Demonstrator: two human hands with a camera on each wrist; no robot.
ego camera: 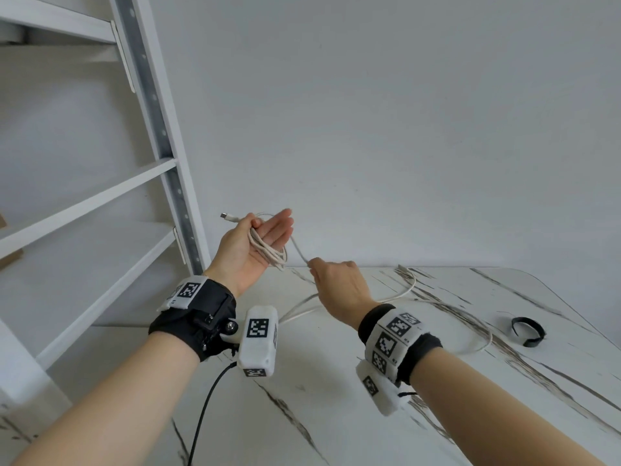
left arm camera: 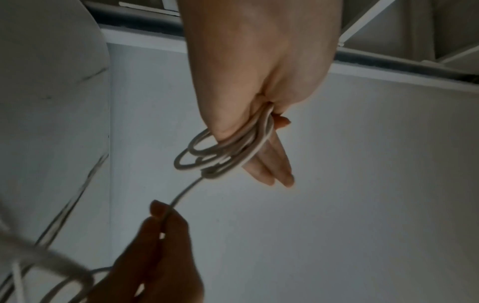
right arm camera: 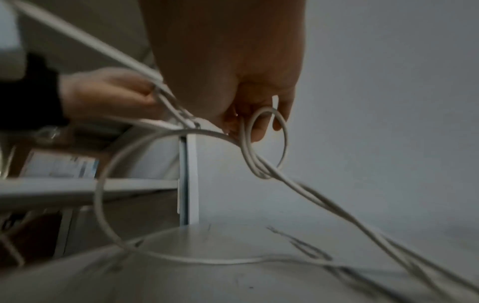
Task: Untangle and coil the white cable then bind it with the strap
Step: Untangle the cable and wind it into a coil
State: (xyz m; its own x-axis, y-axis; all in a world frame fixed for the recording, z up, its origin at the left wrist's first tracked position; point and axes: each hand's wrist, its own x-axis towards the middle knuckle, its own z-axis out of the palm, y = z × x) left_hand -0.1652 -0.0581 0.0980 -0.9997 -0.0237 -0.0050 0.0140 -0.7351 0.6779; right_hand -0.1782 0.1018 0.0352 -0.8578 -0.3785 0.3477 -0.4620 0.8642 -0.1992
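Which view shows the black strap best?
Head view. The black strap lies curled on the marble table, far right, apart from both hands, unobstructed. Neither the left wrist view nor the right wrist view shows it.

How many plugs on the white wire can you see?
1: the plug sticks out past the left hand, beside the thumb. The other end may be hidden.

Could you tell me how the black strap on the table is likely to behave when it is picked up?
The strap probably keeps some spring: it stands on edge on the table as an open curl. It looks thin, so likely light and easy to pinch. Resting on its narrow edge, it may tip or skid if nudged.
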